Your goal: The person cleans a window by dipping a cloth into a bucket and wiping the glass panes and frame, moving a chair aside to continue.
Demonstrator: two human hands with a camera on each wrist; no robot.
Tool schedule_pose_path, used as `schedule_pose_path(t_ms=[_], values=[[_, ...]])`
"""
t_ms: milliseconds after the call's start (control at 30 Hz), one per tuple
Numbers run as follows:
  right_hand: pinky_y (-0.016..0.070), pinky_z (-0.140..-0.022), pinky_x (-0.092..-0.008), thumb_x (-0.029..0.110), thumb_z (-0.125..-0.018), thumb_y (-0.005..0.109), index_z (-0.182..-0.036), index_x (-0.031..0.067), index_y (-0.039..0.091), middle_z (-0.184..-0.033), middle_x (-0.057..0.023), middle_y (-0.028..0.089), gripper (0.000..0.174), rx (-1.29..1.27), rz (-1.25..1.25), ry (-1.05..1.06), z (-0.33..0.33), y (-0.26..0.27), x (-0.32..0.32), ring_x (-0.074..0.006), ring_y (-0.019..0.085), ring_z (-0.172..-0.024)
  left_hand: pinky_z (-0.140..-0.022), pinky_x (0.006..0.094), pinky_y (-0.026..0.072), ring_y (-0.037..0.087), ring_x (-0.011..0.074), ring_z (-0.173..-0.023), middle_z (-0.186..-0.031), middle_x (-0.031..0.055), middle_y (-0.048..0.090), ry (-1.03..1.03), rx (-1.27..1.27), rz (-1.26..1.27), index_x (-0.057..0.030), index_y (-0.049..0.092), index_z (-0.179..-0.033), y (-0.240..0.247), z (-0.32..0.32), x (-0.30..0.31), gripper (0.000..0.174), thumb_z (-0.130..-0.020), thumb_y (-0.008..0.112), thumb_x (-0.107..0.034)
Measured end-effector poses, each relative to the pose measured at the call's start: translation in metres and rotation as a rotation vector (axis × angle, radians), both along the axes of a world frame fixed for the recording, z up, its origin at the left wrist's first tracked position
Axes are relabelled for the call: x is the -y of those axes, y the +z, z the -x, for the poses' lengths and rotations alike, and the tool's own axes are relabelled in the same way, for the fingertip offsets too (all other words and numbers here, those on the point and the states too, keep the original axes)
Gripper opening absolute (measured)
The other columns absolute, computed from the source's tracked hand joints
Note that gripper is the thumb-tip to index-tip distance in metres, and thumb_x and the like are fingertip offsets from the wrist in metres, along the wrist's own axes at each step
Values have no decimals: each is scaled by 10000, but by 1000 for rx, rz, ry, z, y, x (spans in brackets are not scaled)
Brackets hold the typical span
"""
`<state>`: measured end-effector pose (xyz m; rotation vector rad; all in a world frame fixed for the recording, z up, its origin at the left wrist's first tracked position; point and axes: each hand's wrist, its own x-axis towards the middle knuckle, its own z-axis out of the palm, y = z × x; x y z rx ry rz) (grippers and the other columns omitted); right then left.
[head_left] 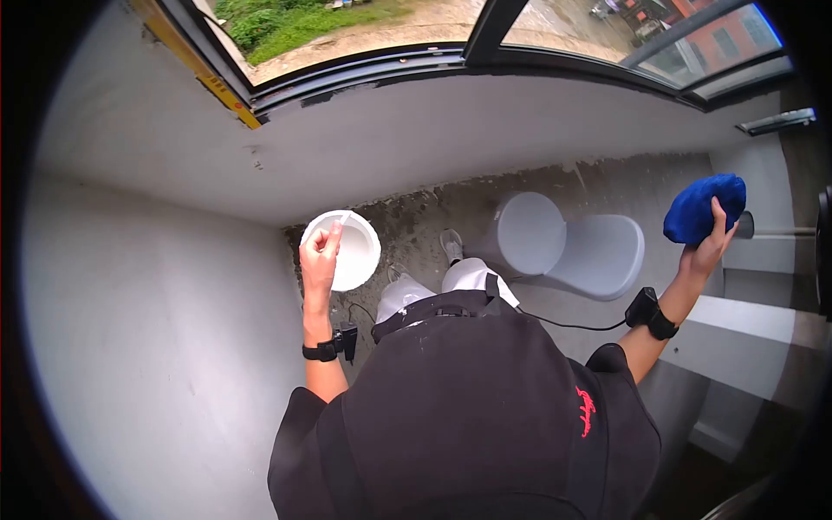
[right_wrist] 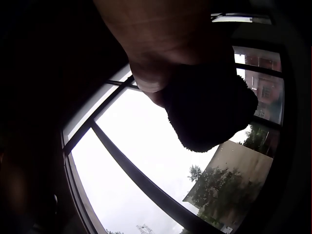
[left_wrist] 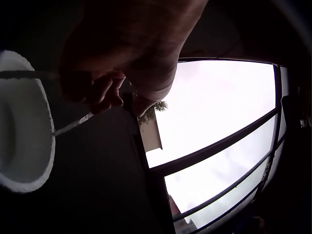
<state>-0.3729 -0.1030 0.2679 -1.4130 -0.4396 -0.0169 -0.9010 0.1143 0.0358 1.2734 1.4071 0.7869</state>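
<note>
The left hand (head_left: 321, 258) is curling its fingers round the thin handle (left_wrist: 73, 126) of a white bucket (head_left: 358, 258), leaving little gap in the grip, and the bucket is showing its open top beside the person's feet; whether its base is touching the floor (head_left: 416, 211), I cannot tell. The right hand (head_left: 711, 245) is gripping a blue cloth (head_left: 700, 206), with a digit lying across the near face and the rest hiding behind it, so how tightly they are closing is unclear. Behind these grips, the left forearm is pointing forward, fairly straight, while the right arm is reaching out wide to the right, lifting the cloth well apart from the bucket. Black straps (head_left: 665, 326) are circling the 2 wrists. Farther out, a pale wall (head_left: 381, 139) is running below a dark-framed window (head_left: 468, 57), and greenery (head_left: 299, 35) is showing outside
</note>
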Motion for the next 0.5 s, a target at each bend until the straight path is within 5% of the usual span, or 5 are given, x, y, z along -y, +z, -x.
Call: schedule_pose_path(t_ms=[433, 500], values=[[552, -974, -379, 72, -873, 730, -1328, 44, 570, -1178, -85, 670, 483, 31, -26, -30, -9, 1, 0, -229, 676, -1085, -456, 230, 237, 327, 17, -489, -579, -82, 437, -45, 49, 121, -128, 507, -641, -16, -29, -44, 483, -1018, 684, -374], [548, -958, -363, 72, -875, 732, -1312, 38, 574, -1161, -84, 671, 466, 45, -26, -85, -7, 3, -1, -219, 671, -1074, -420, 186, 239, 341, -9, -468, -616, -75, 480, -58, 37, 144, -141, 560, -742, -32, -32, -58, 384, -1013, 691, -379]])
